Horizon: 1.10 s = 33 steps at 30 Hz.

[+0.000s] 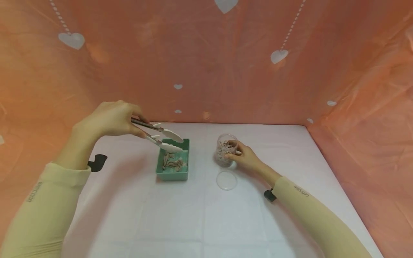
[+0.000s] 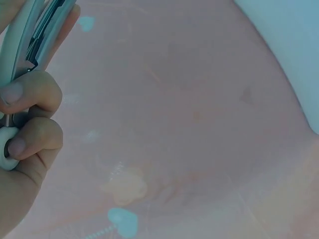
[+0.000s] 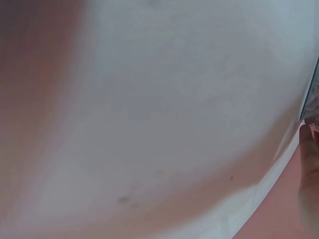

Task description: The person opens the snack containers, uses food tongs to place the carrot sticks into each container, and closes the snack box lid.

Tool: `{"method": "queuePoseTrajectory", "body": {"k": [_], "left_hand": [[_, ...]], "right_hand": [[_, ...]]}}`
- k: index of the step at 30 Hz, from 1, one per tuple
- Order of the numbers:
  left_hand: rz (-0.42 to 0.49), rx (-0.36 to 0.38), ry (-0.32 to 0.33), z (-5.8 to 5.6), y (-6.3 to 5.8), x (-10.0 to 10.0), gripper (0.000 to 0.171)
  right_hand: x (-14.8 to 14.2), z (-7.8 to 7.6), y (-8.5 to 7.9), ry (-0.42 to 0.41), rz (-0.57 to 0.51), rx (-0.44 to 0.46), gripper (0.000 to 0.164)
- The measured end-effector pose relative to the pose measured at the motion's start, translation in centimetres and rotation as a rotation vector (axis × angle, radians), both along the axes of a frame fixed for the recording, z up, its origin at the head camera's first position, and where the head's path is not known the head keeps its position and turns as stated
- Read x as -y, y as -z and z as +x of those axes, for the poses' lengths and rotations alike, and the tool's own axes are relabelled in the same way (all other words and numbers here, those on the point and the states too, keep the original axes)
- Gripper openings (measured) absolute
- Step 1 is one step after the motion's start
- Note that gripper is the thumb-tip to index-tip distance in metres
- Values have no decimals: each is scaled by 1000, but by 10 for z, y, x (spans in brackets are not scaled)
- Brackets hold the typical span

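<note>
My left hand [image 1: 117, 118] grips a pair of metal tongs [image 1: 146, 124] with white scalloped tips. Their tips stand apart over the back of a green rectangular tray [image 1: 172, 176], in which small greyish-brown dried pieces [image 1: 174, 165] lie. In the left wrist view, curled fingers [image 2: 37, 92] wrap the handle end of the tongs. My right hand [image 1: 246, 156] holds a clear round jar [image 1: 226, 152] upright on the table, thumb at the near side. Similar brownish pieces fill much of the jar, and its top is uncovered. Only part of that hand shows in the right wrist view.
A clear round lid [image 1: 226, 180] lies flat on the white table [image 1: 180, 218] in front of the jar. Orange sheeting [image 1: 200, 64] with pale hearts rises behind the table and on both sides. Dark wrist-worn pieces show at both sleeves.
</note>
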State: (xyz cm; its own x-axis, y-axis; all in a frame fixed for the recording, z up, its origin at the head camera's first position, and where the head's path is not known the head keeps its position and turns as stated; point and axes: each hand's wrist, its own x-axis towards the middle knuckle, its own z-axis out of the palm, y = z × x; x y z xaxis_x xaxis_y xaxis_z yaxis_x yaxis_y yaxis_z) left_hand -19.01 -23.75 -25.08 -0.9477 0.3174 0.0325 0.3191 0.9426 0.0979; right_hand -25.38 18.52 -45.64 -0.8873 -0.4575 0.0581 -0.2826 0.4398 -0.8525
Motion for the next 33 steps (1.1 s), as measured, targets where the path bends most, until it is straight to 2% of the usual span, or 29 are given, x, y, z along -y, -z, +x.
{"method": "queuePoseTrajectory", "body": {"k": [6, 15, 22, 29, 33], "left_hand": [[-43, 72, 37, -1, 18, 0, 44], [-22, 182, 56, -8, 43, -2, 56], [-16, 178, 70, -12, 55, 1, 55], [-18, 141, 82, -15, 61, 4, 47], [-11, 144, 87, -17, 63, 6, 44]], "right_hand": [[-1, 0, 2, 5, 0, -6, 60], [-1, 0, 2, 3, -8, 4, 59], [-1, -1, 2, 5, -9, 12, 59], [-1, -1, 3, 4, -9, 4, 58], [-2, -2, 4, 1, -8, 3, 59]]}}
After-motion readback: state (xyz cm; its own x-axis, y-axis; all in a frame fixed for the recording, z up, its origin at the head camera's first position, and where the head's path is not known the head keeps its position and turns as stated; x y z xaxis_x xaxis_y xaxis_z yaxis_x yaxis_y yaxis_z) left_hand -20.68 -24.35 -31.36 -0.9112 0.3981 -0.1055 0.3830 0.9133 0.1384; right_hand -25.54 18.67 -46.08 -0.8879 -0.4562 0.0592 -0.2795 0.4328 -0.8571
